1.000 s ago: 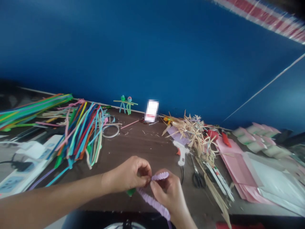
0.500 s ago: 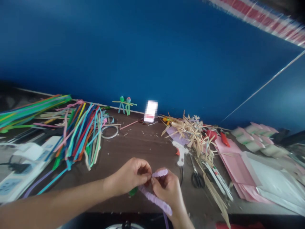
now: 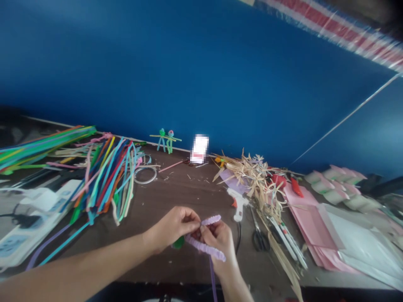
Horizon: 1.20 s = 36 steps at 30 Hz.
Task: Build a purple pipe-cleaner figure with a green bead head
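Just above the table's front edge, both my hands pinch a coiled lilac pipe cleaner (image 3: 206, 248) bent into a V. My left hand (image 3: 176, 228) grips it near the bend with thumb and forefinger. Close against it, my right hand (image 3: 220, 241) is closed on the same piece, fingertips almost touching the left ones. A straight purple length (image 3: 213, 277) hangs below the coil past my right wrist. Something green (image 3: 179, 242) shows under my left hand; its shape is mostly hidden.
To the left lie many coloured pipe cleaners (image 3: 107, 176) beside a white power strip (image 3: 19, 239). Two small stick figures (image 3: 166, 140) stand by the wall. On the right are a glue gun (image 3: 238, 203), scissors (image 3: 260, 239), dried straw-like strips (image 3: 261, 176) and pink sheets (image 3: 310, 218).
The lower arm of the lilac coil has swung up slightly, and the hanging purple length has shifted left. Both hands keep their pinch in nearly the same place.
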Tool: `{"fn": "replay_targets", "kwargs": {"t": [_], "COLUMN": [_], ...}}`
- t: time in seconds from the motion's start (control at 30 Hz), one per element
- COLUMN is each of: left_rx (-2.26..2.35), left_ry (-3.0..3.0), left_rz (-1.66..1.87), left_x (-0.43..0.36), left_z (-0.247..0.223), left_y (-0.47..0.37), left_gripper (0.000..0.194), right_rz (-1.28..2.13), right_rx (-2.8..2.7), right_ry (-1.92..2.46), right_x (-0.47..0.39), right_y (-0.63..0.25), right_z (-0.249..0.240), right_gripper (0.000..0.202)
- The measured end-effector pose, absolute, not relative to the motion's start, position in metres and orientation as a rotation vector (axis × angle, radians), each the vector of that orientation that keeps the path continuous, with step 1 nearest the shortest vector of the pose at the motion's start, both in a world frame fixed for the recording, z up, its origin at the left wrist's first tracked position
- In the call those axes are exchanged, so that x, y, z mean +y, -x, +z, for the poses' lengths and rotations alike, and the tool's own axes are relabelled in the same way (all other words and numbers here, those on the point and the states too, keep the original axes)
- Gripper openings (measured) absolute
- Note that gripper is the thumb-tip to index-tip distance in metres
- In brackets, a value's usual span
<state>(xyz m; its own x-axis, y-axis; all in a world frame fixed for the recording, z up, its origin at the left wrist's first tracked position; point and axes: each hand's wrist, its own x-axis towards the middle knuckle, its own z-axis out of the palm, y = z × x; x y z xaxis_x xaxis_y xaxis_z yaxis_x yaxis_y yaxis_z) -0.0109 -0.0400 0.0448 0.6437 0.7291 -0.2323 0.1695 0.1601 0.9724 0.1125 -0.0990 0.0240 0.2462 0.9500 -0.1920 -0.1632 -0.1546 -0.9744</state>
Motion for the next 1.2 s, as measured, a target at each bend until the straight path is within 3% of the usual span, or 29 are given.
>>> {"fn": "replay_targets", "kwargs": {"t": [0.5,1.2], "left_rx": [0.875,0.850], "left_ry": [-1.597,-1.425], "left_rz": [0.614,0.600], "left_x": [-0.037,-0.038], "left_z": [0.049,0.035], "left_y": [0.005,0.002], "left_gripper": [0.012,0.018], "right_rz": [1.274,1.175], "right_rx": [-0.704,-0.675], "right_ry": [1.248,1.235], "right_x": [-0.089,-0.090], "right_y": [-0.118,-0.112], "right_z": [0.022,0.014], "right_gripper": [0.023,0.022]}}
